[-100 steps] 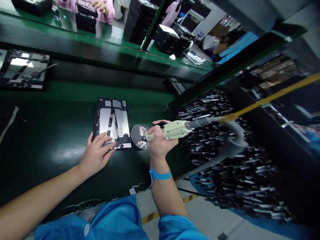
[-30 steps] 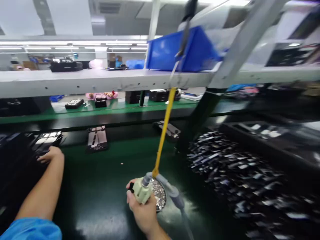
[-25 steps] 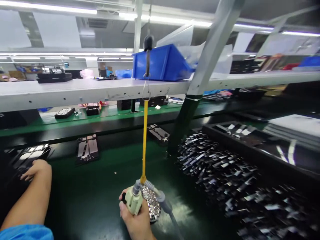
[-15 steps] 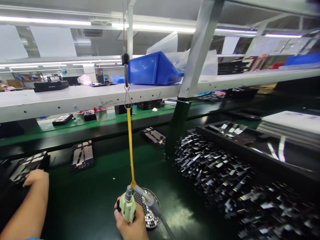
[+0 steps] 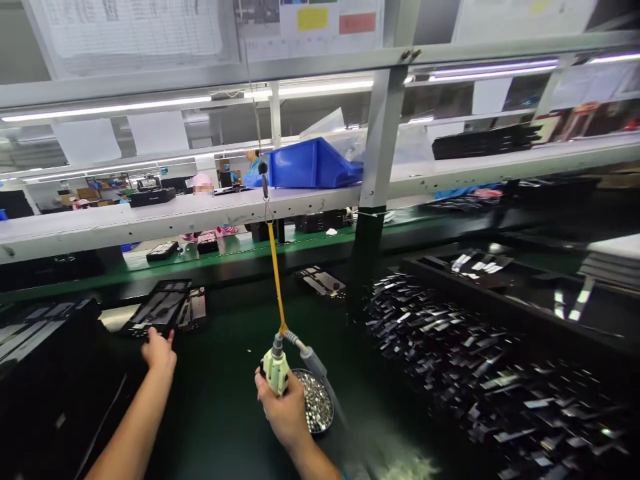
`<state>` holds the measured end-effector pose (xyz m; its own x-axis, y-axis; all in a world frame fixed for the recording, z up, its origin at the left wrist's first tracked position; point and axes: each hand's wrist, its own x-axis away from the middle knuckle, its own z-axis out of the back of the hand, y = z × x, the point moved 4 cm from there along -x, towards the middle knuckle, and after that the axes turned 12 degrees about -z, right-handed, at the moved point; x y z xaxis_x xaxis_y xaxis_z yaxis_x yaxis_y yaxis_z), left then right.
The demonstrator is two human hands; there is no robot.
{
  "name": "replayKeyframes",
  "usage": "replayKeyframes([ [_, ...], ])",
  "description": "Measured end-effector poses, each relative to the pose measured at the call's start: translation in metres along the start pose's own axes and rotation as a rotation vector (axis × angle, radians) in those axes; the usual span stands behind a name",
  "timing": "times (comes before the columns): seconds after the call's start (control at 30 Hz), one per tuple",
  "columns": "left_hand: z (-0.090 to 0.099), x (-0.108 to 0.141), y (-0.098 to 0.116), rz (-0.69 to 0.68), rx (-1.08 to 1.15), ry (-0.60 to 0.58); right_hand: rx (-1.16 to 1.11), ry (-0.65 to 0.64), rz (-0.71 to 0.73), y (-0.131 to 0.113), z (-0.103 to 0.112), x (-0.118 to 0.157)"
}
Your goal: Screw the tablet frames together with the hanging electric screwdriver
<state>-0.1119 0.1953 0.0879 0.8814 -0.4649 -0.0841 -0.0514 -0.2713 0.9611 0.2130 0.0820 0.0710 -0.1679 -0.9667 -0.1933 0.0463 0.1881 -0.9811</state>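
Right grip [image 5: 290, 413] clenched round pale-green hand tool [image 5: 275, 373], lower centre, beside round metal dish [image 5: 332, 408] of shiny bits [image 5: 317, 403] (close by, presumably deliberate). Left grip [image 5: 161, 352] grasps near edge of flat black rectangular panel [image 5: 163, 303], left of centre. Yellow strap [image 5: 277, 273] to white shelf [image 5: 215, 213] likely carries tool weight.

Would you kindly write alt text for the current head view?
Right hand holds a green tool on a yellow strap, partly hiding a dish of shiny bits; left hand holds a black panel by its near edge. Strips lie heaped at right.
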Motion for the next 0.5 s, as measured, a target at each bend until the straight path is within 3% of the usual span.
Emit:
replayKeyframes([
  [0.13, 0.035, 0.071, -0.02, 0.178, 0.178, -0.037, -0.029, 0.041, 0.017, -0.001, 0.002, -0.006],
  [0.3, 0.099, 0.163, -0.039, 0.322, 0.287, -0.155, -0.018, 0.043, 0.026, 0.0, 0.001, -0.009],
  [0.43, 0.152, 0.221, -0.075, 0.535, 0.264, -0.164, -0.004, 0.043, 0.014, 0.005, 0.002, -0.011],
  [0.47, 0.164, 0.233, -0.083, 0.565, 0.219, -0.205, 0.002, 0.044, 0.005, 0.006, 0.003, -0.013],
  [0.5, 0.174, 0.242, -0.089, 0.557, 0.165, -0.319, 0.012, 0.045, -0.005, 0.007, 0.003, -0.015],
])
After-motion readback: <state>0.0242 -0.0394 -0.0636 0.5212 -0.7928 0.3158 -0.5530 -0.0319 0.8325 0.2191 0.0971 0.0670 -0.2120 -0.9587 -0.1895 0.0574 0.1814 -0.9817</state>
